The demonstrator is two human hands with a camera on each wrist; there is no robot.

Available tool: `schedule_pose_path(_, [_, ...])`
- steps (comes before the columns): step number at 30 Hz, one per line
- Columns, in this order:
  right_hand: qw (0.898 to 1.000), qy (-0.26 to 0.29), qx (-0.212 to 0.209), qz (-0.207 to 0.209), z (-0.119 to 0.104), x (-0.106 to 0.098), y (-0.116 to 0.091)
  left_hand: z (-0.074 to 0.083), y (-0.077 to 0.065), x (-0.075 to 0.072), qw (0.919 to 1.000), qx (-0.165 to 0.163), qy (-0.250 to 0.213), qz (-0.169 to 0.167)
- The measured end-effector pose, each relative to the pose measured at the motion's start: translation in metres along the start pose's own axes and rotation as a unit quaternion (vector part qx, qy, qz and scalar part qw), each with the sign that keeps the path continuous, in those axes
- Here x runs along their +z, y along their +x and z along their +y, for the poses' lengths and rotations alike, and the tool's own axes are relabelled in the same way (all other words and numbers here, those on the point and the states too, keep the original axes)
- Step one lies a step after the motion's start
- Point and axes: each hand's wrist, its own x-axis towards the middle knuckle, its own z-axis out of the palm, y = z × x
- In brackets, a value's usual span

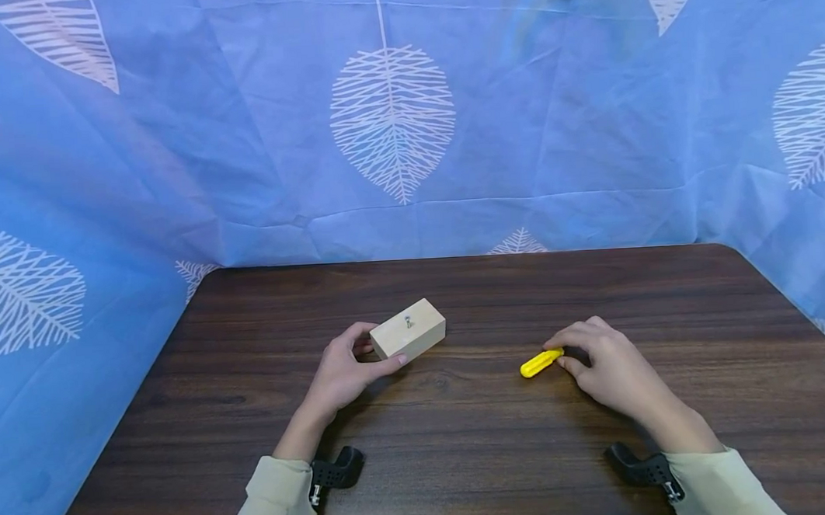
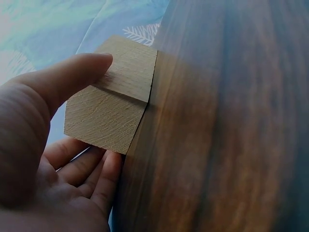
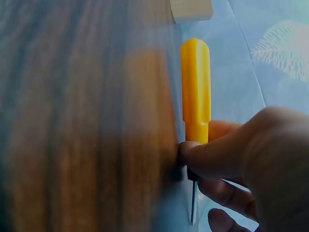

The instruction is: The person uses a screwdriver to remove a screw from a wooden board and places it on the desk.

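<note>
A pale wooden block (image 1: 422,333) sits on the table left of centre, with a small metal screw (image 1: 408,321) standing up from its top face. My left hand (image 1: 342,376) holds the block at its near left end, thumb on one side and fingers on the other; the left wrist view shows the grain of the block's end (image 2: 104,118). To the right, my right hand (image 1: 616,371) pinches a screwdriver (image 1: 539,364) by the lower part of its yellow handle. In the right wrist view its thin metal shaft (image 3: 194,203) runs past the fingers; the handle's butt faces the block.
Both hands are over a dark wood-grain table (image 1: 451,450) with rounded far corners. Blue cloth (image 1: 259,141) printed with white leaves hangs behind it and at both sides. A black wrist mount (image 1: 337,469) juts from the left cuff, another mount (image 1: 636,465) from the right.
</note>
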Motion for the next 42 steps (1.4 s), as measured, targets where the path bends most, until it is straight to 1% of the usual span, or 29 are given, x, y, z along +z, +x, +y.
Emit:
schedule_pose_path(5, [0.999,-0.036,-0.016,0.013,-0.004,-0.001,0.002,0.000,0.000,0.000,1.0000,-0.001,-0.001,-0.002])
schedule_pose_path(8, [0.999,-0.041,-0.007,0.013,-0.006,-0.001,0.002,0.000,0.001,0.000,1.0000,-0.002,-0.002,-0.003])
schedule_pose_path(11, [0.999,-0.047,0.007,0.002,-0.010,0.000,0.003,0.000,0.001,-0.001,1.0000,-0.002,-0.002,-0.003])
schedule_pose_path(14, [0.998,-0.054,0.008,-0.006,-0.016,0.001,0.006,0.000,0.001,-0.001,1.0000,-0.002,0.000,-0.003])
schedule_pose_path(18, [0.999,-0.051,-0.003,0.003,-0.023,0.004,0.009,-0.001,0.001,-0.001,1.0000,-0.002,0.002,-0.003])
schedule_pose_path(21, [0.999,-0.036,-0.008,0.023,-0.026,0.005,0.011,-0.001,0.001,-0.001,1.0000,-0.001,0.003,-0.003])
schedule_pose_path(24, [0.999,-0.013,-0.011,0.049,-0.031,0.005,0.014,0.000,0.000,-0.001,1.0000,-0.002,0.003,-0.003])
schedule_pose_path(27, [0.997,0.024,-0.008,0.070,-0.039,0.004,0.020,0.000,0.000,-0.001,1.0000,-0.002,0.004,-0.003])
schedule_pose_path(30, [0.994,0.075,0.005,0.079,-0.048,0.003,0.028,0.000,0.000,-0.002,1.0000,-0.002,0.004,-0.002])
schedule_pose_path(32, [0.990,0.116,0.018,0.085,-0.055,0.002,0.035,-0.001,0.000,-0.002,1.0000,-0.001,0.005,-0.002])
schedule_pose_path(35, [0.981,0.169,0.037,0.091,-0.065,-0.001,0.045,-0.001,0.000,-0.002,1.0000,0.000,0.006,-0.002])
schedule_pose_path(38, [0.969,0.217,0.057,0.098,-0.076,-0.005,0.054,-0.001,0.001,-0.002,1.0000,0.000,0.009,-0.002])
schedule_pose_path(40, [0.959,0.255,0.065,0.103,-0.082,-0.008,0.061,-0.001,0.001,-0.002,0.9999,0.001,0.011,-0.001])
schedule_pose_path(42, [0.946,0.296,0.071,0.112,-0.090,-0.010,0.068,0.000,0.001,-0.002,0.9999,0.000,0.011,-0.001])
